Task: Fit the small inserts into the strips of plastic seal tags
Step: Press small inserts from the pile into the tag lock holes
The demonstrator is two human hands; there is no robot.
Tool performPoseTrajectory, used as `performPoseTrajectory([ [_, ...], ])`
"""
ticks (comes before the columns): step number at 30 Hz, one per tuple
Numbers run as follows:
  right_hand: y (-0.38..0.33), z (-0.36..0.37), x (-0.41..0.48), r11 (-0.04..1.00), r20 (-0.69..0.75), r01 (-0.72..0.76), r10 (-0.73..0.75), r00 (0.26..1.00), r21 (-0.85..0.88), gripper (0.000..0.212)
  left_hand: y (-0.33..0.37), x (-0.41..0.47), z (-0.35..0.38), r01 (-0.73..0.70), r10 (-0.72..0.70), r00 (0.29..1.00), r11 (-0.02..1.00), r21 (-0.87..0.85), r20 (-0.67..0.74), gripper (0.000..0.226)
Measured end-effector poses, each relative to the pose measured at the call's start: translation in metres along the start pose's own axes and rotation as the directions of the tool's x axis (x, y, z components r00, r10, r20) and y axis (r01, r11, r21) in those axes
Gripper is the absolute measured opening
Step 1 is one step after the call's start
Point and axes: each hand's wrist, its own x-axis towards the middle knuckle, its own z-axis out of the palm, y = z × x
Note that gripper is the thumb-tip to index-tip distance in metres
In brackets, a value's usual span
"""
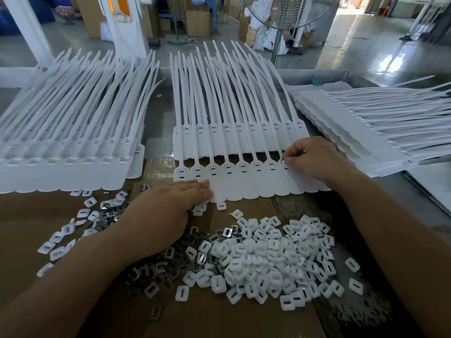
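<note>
Head view: the strip of seal tags [246,189] lies on the tabletop [29,211], behind the pile of inserts [268,259]. The left hand [161,220] presses its near edge, fingers [195,185] straight. The right hand [314,158], with its fingers curled, pinches its rightmost head.

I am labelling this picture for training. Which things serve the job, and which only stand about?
Job: strip of seal tags, white inserts, metal clips, left hand, right hand, stacked strips.
Standing about: pedestal fan, cardboard boxes, sacks.

Workshop beyond the tabletop [29,215]
A glossy grey floor [361,52] reflects daylight from the far right; a pedestal fan [288,18] stands near cardboard boxes [197,23], with a white post [26,28] at left.
</note>
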Motion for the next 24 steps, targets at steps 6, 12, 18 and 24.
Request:
performPoseTrajectory([
  [6,0.0,0.0,0.0,0.999,0.001,0.035,-0.035,0.999,0.02,0.015,0.0,-0.001,-0.001,0.018,-0.018,1.0,1.0,0.001,0.008,0.06],
  [12,0.005,0.004,-0.001,0.995,-0.027,0.075,-0.073,0.997,0.061,0.02,0.001,0.001,-0.001,0.025,-0.025,1.0,1.0,-0.001,0.012,0.06],
  [18,0.005,0.006,0.005,0.997,-0.036,0.038,-0.036,0.999,0.066,0.02,0.001,0.001,-0.001,0.022,-0.022,1.0,1.0,0.004,0.02,0.06],
  [24,0.002,0.002,0.009,0.996,-0.007,-0.035,0.036,0.999,0.085,0.025,0.001,-0.002,-0.002,0.025,-0.025,0.999,1.0,0.006,0.021,0.06],
])
